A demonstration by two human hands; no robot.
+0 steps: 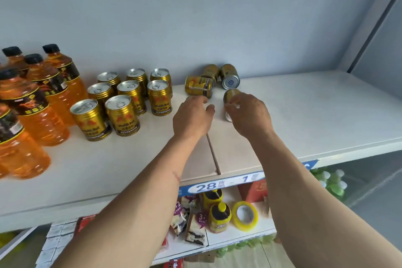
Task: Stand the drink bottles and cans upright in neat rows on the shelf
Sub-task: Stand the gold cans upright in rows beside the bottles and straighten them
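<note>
From the head camera, looking down on the white shelf (pixel 304 115), both bare arms reach in over its front edge. The right hand (pixel 250 113) grips a gold metal drink can (pixel 231 94) lying on its side, fingers curled over its body, so only the can's far end and a sliver of its near rim show. The left hand (pixel 192 117) hovers just beside it with fingers loosely spread and holding nothing, the fingertips close to a second toppled gold can (pixel 199 86) whose red-and-yellow label faces up. Behind that one, against the pale back wall, two more gold cans (pixel 229 76) lie tipped over, one showing its silver base.

To the left stand eight upright gold cans (pixel 121 113) with silver pull-tab lids, set in three rows running front to back. Further left, orange drink bottles with black caps (pixel 43 102) stand upright in a cluster.

On the lower shelf (pixel 226 240) sit a roll of yellow tape (pixel 245 215), yellow squeeze bottles (pixel 219 216) and snack packets (pixel 191 220).
</note>
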